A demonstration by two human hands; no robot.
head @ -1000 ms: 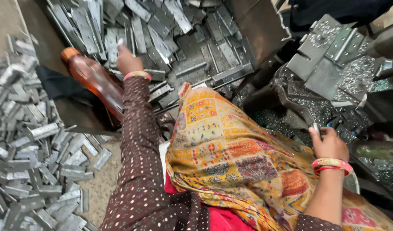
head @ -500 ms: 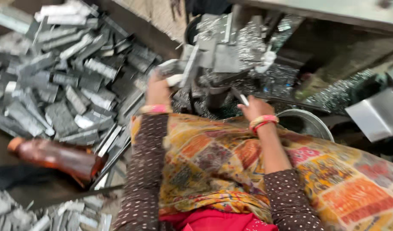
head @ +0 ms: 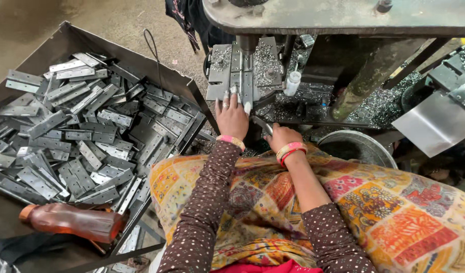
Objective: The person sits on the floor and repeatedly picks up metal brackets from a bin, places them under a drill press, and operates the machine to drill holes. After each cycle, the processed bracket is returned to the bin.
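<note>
Two hands at the press: our left hand (head: 232, 117) lies flat, grip released, steadying the hinge plate (head: 236, 76) on the die bed, while our right hand (head: 282, 137) clenches a thin metal tool (head: 261, 125) beside it.

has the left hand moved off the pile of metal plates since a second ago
Yes. The left hand left the plates in the tray and now rests at the machine's fixture.

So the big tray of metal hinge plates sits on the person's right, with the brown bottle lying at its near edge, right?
Not quite: the head view shows the tray of hinge plates on the person's left, not right. The brown bottle does lie at its near edge.
</note>
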